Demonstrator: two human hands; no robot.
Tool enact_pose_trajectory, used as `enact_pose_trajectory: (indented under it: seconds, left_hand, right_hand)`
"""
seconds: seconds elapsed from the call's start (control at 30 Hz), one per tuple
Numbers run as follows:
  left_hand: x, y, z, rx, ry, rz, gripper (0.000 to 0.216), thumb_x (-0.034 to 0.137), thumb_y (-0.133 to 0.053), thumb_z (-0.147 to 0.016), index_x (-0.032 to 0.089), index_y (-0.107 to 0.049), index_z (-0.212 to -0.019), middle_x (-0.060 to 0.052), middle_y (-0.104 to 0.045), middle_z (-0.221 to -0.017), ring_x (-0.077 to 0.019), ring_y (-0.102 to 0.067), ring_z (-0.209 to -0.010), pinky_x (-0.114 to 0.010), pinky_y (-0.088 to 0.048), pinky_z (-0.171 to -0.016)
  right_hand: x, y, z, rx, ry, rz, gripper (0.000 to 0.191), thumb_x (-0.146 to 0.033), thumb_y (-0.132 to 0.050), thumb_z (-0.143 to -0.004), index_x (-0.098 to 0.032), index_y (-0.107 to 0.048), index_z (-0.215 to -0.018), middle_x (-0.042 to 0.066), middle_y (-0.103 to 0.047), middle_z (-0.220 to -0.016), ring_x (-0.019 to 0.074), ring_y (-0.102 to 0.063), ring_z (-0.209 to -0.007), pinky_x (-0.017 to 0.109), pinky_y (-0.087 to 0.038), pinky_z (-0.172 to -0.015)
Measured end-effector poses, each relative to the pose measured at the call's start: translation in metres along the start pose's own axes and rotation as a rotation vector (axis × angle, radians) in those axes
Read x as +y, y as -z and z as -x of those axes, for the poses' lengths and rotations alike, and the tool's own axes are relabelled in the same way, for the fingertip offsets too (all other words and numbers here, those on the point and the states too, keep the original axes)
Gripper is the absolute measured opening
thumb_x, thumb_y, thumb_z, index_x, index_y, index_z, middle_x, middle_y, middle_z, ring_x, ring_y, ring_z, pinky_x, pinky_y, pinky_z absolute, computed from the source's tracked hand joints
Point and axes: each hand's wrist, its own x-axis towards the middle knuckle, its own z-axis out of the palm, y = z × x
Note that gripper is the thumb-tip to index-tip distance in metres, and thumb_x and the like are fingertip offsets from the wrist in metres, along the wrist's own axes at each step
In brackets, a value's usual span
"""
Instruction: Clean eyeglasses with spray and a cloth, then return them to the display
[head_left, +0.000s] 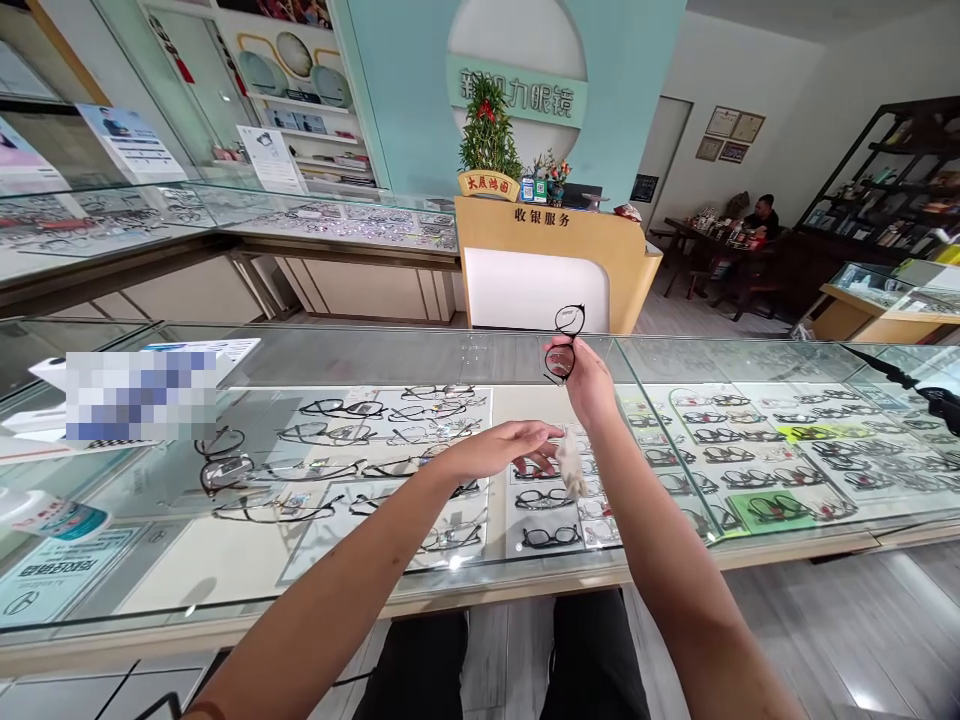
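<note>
eyeglasses above glass shop counter

Teal wall, wood desk, grey flr; dk shelves R.

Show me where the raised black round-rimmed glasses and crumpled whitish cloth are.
Black round-rimmed glasses [562,351], head view: upper part of lower lens.
Crumpled whitish cloth [572,463], head view: its middle.

A leafy plant tops the tan desk — framed papers hang beyond.
</note>
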Motion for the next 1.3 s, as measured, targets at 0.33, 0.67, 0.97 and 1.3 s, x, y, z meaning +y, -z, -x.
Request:
enact_pose_trajectory:
  seconds: [0.33, 0.67, 0.97, 1.3]
  left_hand:
    - [0.007, 0.025, 0.004, 1.024, -0.485, -0.48, 0.039, 0.041, -0.074, -0.097, 0.022, -0.07, -0.131, -0.01, -0.074, -0.118, -0.0247, -0.069, -0.11, -0.037, -0.053, -0.092]
    - [0.006, 0.027, 0.008, 0.891, -0.655, -0.703, 0.08, 0.057, -0.081, -0.096, 0.026, -0.051, -0.164, -0.016, -0.06, -0.164, -0.0353, -0.056, -0.152, -0.053, -0.046, -0.125]
    - [0.011, 0.026, 0.01, 0.918, -0.587, -0.607, 0.066, 0.063, -0.086, -0.089, 0.026, -0.071, -0.142, -0.011, -0.077, -0.136, -0.0317, -0.071, -0.125, -0.047, -0.055, -0.112]
    - [0.008, 0.029, 0.01, 1.012, -0.604, -0.485, 0.056, 0.055, -0.083, -0.095, 0.025, -0.072, -0.141, -0.011, -0.081, -0.128, -0.029, -0.074, -0.123, -0.043, -0.055, -0.107]
  right_hand:
    - [-0.014, -0.002, 0.01, -0.301, -0.137, 0.141, 0.043, -0.062, -0.074, -0.094, -0.02, -0.082, -0.09, 0.006, -0.077, -0.085, 0.0191, -0.065, -0.079, 0.032, -0.051, -0.079]
    - [-0.03, -0.004, 0.018, -0.573, -0.287, 0.264, 0.046, -0.064, -0.074, -0.093, -0.02, -0.084, -0.082, 0.007, -0.076, -0.073, 0.0226, -0.068, -0.072, 0.035, -0.052, -0.075]
    - [-0.034, -0.003, 0.018, -0.63, -0.311, 0.284, 0.049, -0.065, -0.074, -0.093, -0.02, -0.085, -0.078, 0.007, -0.075, -0.067, 0.0213, -0.064, -0.065, 0.035, -0.052, -0.07]
    - [-0.037, 0.0, 0.019, -0.506, -0.16, 0.308, 0.074, -0.092, -0.058, -0.093, -0.022, -0.085, -0.091, 0.009, -0.08, -0.087, 0.0269, -0.071, -0.087, 0.043, -0.056, -0.092]
